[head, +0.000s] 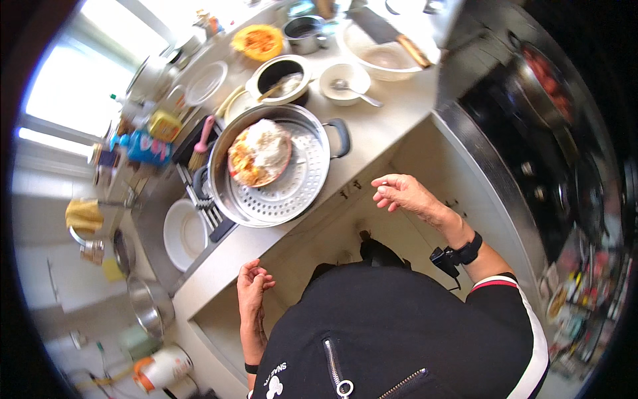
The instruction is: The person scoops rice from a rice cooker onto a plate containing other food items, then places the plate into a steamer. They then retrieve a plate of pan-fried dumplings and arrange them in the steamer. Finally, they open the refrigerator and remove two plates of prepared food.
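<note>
My left hand (255, 282) hangs by the front edge of the counter, fingers loosely curled and apart, with nothing in it. Out in front of the cabinets, my right hand (394, 192) is raised with bent fingers and is empty too. Between them and further up, a metal steamer pot (319, 184) with dark side handles stands on the counter. Its perforated steamer tray (299, 174) carries a bowl heaped with white rice or a similar white food (266, 142) and orange pieces (244, 162). A white bowl with a spoon (344, 75) is behind the pot's right side.
A cleaver (379, 30) lies across a clear bowl (369, 57). Behind the steamer are a dark-lined pot (256, 92), a cut pumpkin (258, 42) and a metal mug (304, 45). A white basin (184, 234) sits in the sink at left. A wok of reddish food (538, 90) is on the stove.
</note>
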### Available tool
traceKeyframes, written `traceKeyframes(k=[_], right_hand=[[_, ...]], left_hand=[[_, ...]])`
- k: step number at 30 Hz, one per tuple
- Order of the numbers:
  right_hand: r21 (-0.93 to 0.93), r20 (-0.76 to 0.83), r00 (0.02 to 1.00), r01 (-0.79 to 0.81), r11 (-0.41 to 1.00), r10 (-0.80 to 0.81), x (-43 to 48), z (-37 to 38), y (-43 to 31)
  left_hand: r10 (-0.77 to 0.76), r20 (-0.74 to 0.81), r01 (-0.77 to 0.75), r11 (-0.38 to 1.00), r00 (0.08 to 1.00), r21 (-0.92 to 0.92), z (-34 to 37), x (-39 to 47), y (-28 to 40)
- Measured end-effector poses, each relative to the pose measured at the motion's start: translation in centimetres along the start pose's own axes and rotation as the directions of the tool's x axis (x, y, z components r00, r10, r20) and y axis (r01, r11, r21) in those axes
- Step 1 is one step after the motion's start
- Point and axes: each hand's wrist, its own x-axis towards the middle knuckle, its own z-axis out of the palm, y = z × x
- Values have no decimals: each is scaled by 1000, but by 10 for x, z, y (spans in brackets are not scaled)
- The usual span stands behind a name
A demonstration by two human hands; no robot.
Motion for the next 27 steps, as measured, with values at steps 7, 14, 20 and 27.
traceKeyframes(k=[7, 14, 20, 27], right_hand=[[113, -386, 922, 25, 993, 21, -134, 55, 83], [250, -748, 657, 143, 957, 97, -262, 103, 156], [297, -857, 508, 345, 890, 89, -322, 116, 225], [242, -896, 443, 440, 865, 26, -408, 64, 291]], left_hand=[[118, 548, -195, 977, 828, 83, 25, 50, -18], [-8, 823, -250, 951, 568, 183, 103, 39, -30], [41, 891, -396, 904, 451, 158, 148, 0, -36], [64, 895, -426, 892, 442, 147, 203, -79, -73]])
